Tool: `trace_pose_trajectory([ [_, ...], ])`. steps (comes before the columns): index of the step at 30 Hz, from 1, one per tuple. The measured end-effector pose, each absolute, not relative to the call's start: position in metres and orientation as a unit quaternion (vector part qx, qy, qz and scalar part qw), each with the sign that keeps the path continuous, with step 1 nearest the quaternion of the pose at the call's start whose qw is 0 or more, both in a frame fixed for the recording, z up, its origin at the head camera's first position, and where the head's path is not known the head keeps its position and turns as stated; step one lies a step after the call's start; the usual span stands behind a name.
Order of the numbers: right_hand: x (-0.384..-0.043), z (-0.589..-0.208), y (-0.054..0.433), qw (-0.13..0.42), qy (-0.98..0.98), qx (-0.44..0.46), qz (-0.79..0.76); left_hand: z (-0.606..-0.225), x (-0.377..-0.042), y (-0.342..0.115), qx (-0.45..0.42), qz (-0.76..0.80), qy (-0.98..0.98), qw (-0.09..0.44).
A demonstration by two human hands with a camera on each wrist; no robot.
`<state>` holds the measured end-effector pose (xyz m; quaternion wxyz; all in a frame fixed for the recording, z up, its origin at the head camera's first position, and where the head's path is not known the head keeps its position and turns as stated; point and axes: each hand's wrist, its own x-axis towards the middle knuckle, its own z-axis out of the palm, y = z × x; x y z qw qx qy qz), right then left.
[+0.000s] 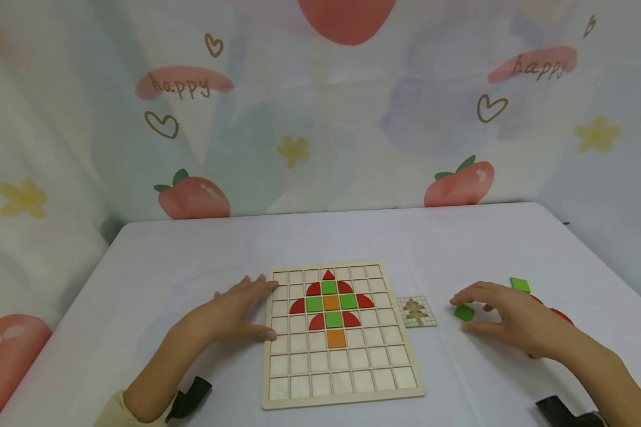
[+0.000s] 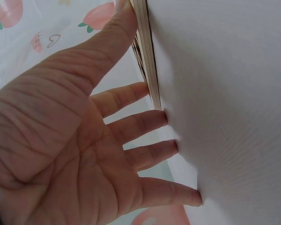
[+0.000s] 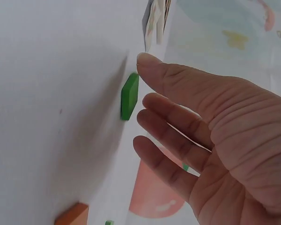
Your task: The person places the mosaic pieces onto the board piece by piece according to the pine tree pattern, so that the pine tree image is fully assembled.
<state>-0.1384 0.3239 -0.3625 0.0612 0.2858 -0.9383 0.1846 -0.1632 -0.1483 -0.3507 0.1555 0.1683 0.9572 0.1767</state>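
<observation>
A wooden grid board (image 1: 299, 363) lies on the table, with green, orange and red tiles set in a tree shape. My left hand (image 1: 228, 311) is at its left side, thumb and index fingertip at the edge; in the left wrist view the other fingers reach straight to the tabletop. To the right, my right hand (image 1: 504, 317) reaches over a green square tile (image 1: 465, 312). The right wrist view has this tile (image 3: 129, 96) lying on the table, with a gap between it and the spread, bent fingers.
Beside the board's right edge lies a small pattern card (image 1: 416, 312) with a tree picture. Another green tile (image 1: 520, 284) and red pieces (image 1: 562, 315) lie around the right hand, partly hidden. An orange piece (image 3: 72, 215) shows low in the right wrist view.
</observation>
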Motion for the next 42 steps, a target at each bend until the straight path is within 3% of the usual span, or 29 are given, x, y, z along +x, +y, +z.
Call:
trace_pose_trajectory([
  [11, -0.146, -0.367, 0.324, 0.087, -0.929, 0.309, 0.184, -0.348, -0.16, -0.153, 0.167, 0.178, 0.958, 0.149],
  [21, -0.146, -0.36, 0.305, 0.026, -0.957, 0.243, 0.155, -0.347, -0.159, -0.157, 0.16, 0.181, 0.958, 0.153],
  [34, -0.135, -0.358, 0.29, 0.098, -0.933, 0.312, 0.147, -0.349, -0.162, -0.155, 0.161, 0.197, 0.953, 0.166],
  [42, -0.131, -0.348, 0.257, 0.109, -0.904, 0.376, 0.171, -0.349, -0.162, -0.151, 0.158, 0.197, 0.953, 0.166],
])
